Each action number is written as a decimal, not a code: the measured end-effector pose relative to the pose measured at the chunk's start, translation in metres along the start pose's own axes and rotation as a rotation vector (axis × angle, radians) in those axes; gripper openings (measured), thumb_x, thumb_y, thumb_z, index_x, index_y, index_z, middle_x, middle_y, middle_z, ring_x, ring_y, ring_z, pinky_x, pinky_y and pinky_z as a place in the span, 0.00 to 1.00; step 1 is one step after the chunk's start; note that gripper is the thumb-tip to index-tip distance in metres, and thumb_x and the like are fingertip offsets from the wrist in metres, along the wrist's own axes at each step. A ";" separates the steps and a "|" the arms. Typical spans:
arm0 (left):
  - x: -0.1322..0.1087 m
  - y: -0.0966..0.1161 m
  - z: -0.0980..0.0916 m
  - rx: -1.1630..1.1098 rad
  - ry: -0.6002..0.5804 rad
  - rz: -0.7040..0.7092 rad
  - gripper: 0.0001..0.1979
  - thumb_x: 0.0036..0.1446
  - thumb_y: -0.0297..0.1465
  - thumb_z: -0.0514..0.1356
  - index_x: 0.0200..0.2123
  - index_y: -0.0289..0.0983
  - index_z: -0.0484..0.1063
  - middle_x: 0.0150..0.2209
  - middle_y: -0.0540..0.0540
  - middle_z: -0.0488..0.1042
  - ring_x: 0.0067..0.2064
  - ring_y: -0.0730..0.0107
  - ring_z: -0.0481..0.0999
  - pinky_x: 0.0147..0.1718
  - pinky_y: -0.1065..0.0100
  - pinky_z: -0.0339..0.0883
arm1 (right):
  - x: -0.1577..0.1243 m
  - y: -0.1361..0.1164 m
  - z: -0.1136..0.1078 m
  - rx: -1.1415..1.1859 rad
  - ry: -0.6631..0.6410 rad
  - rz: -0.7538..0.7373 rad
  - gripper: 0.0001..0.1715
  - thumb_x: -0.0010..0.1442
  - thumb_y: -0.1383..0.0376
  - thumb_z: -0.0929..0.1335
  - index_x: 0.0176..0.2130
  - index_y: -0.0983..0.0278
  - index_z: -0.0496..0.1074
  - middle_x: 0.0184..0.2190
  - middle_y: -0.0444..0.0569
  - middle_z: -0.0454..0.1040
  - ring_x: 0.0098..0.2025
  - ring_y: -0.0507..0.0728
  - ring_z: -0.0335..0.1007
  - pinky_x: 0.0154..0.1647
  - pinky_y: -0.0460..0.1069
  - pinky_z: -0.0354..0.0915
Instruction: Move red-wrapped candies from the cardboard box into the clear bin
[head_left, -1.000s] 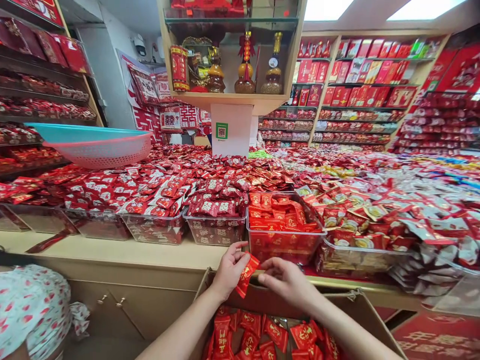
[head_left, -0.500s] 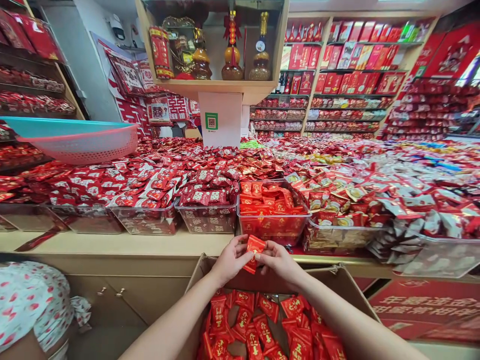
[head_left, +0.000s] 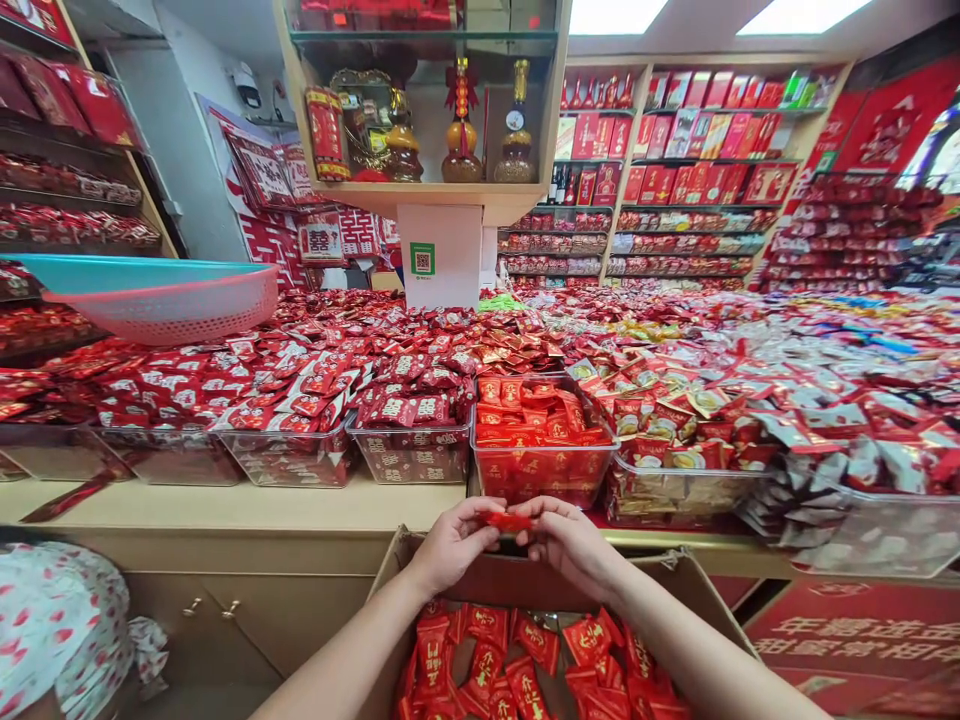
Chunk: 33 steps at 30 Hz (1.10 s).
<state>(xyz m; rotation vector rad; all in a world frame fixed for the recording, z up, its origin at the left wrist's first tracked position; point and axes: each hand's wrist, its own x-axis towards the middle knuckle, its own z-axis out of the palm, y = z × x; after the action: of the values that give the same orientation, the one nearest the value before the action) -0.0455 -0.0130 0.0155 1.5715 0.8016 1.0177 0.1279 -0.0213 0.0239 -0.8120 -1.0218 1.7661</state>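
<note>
Left hand [head_left: 452, 545] and right hand [head_left: 576, 548], both curled nearly closed, pinch opposite ends of a red packet [head_left: 508, 521], lower centre of frame. Gold-lettered packets [head_left: 527, 690] in open carton [head_left: 701, 597], bottom centre

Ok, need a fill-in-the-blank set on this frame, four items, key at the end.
1. The left hand and right hand hold a packet coloured ____.
2. The open box nearest the camera is made of ____.
3. The pink basket sits on the picture's ____ side.
4. The QR code is framed in ____.

Missing: red; cardboard; left; green.
</note>
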 end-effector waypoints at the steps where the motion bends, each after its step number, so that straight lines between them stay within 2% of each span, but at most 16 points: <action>1: 0.000 0.002 0.001 0.063 0.000 0.046 0.09 0.47 0.31 0.57 0.35 0.38 0.69 0.45 0.43 0.67 0.46 0.63 0.66 0.43 0.63 0.63 | 0.001 0.001 -0.001 0.056 0.013 0.042 0.09 0.45 0.64 0.67 0.29 0.66 0.66 0.25 0.44 0.68 0.26 0.48 0.64 0.23 0.43 0.59; 4: -0.003 0.008 0.002 0.278 -0.046 0.143 0.07 0.48 0.27 0.56 0.32 0.39 0.71 0.46 0.43 0.65 0.50 0.65 0.62 0.50 0.63 0.53 | 0.003 0.008 -0.004 0.090 0.020 0.123 0.13 0.43 0.62 0.69 0.28 0.66 0.65 0.24 0.43 0.68 0.25 0.48 0.64 0.26 0.44 0.60; 7: -0.006 0.010 0.002 0.403 -0.098 0.169 0.13 0.47 0.23 0.53 0.37 0.40 0.69 0.50 0.44 0.62 0.51 0.66 0.60 0.49 0.65 0.54 | 0.000 0.006 -0.004 -0.037 -0.016 0.126 0.16 0.37 0.64 0.72 0.24 0.67 0.63 0.19 0.41 0.66 0.22 0.46 0.61 0.25 0.43 0.57; 9: -0.006 0.006 -0.002 0.407 -0.056 0.137 0.17 0.46 0.21 0.51 0.41 0.40 0.66 0.49 0.45 0.63 0.47 0.68 0.65 0.43 0.67 0.60 | -0.006 -0.008 -0.002 -0.203 -0.049 0.104 0.17 0.35 0.66 0.73 0.23 0.67 0.62 0.18 0.39 0.64 0.20 0.45 0.57 0.22 0.41 0.53; 12: -0.002 -0.006 -0.009 0.356 0.034 0.019 0.12 0.47 0.23 0.50 0.37 0.37 0.65 0.34 0.47 0.70 0.33 0.72 0.70 0.31 0.71 0.64 | -0.016 -0.052 0.005 -0.430 -0.091 -0.023 0.14 0.39 0.65 0.71 0.25 0.67 0.62 0.19 0.39 0.63 0.20 0.45 0.54 0.20 0.41 0.50; 14: 0.003 -0.013 -0.013 0.318 0.068 -0.040 0.08 0.48 0.26 0.50 0.33 0.36 0.66 0.27 0.50 0.70 0.28 0.73 0.70 0.28 0.72 0.63 | -0.012 -0.088 0.011 -0.536 -0.023 -0.209 0.12 0.43 0.63 0.69 0.26 0.66 0.62 0.20 0.40 0.63 0.20 0.46 0.56 0.20 0.42 0.52; 16: 0.006 -0.018 -0.015 0.274 0.090 -0.069 0.07 0.49 0.29 0.51 0.31 0.36 0.66 0.24 0.51 0.69 0.26 0.73 0.70 0.27 0.72 0.62 | 0.006 -0.120 0.015 -0.686 0.153 -0.449 0.11 0.45 0.63 0.68 0.27 0.65 0.62 0.22 0.42 0.64 0.23 0.48 0.59 0.23 0.43 0.55; 18: 0.007 -0.020 -0.014 0.240 0.101 -0.082 0.07 0.49 0.30 0.51 0.31 0.36 0.66 0.22 0.52 0.68 0.25 0.73 0.70 0.26 0.72 0.61 | 0.035 -0.140 0.016 -0.945 0.348 -0.588 0.09 0.46 0.65 0.66 0.28 0.64 0.62 0.24 0.43 0.66 0.26 0.50 0.62 0.26 0.44 0.58; 21: 0.006 -0.018 -0.013 0.211 0.105 -0.088 0.06 0.48 0.30 0.52 0.30 0.36 0.66 0.21 0.52 0.67 0.24 0.73 0.69 0.25 0.72 0.61 | 0.080 -0.146 0.014 -1.383 0.502 -0.484 0.05 0.45 0.67 0.66 0.28 0.65 0.64 0.27 0.46 0.69 0.30 0.52 0.64 0.30 0.45 0.58; 24: 0.006 -0.018 -0.013 0.187 0.115 -0.101 0.06 0.47 0.30 0.52 0.29 0.36 0.66 0.21 0.53 0.66 0.24 0.74 0.69 0.25 0.73 0.61 | 0.106 -0.135 0.013 -1.504 0.462 -0.347 0.05 0.42 0.68 0.67 0.26 0.65 0.67 0.27 0.47 0.71 0.30 0.52 0.65 0.30 0.44 0.58; 28: 0.006 -0.019 -0.013 0.176 0.128 -0.119 0.05 0.47 0.30 0.53 0.29 0.36 0.66 0.21 0.53 0.66 0.23 0.74 0.69 0.25 0.73 0.61 | 0.112 -0.123 0.010 -1.538 0.417 -0.231 0.06 0.41 0.66 0.68 0.25 0.65 0.69 0.26 0.47 0.72 0.28 0.52 0.67 0.25 0.43 0.58; 33: 0.007 -0.021 -0.013 0.188 0.132 -0.126 0.06 0.47 0.29 0.52 0.29 0.35 0.66 0.20 0.53 0.66 0.23 0.74 0.69 0.24 0.73 0.60 | 0.109 -0.119 0.005 -1.635 0.415 -0.104 0.06 0.43 0.64 0.67 0.23 0.65 0.70 0.23 0.48 0.73 0.27 0.53 0.68 0.23 0.44 0.58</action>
<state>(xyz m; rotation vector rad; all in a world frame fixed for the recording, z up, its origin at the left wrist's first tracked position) -0.0547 0.0029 -0.0022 1.6009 1.1000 0.9845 0.1288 0.1066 0.1222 -1.8734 -2.0552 0.2668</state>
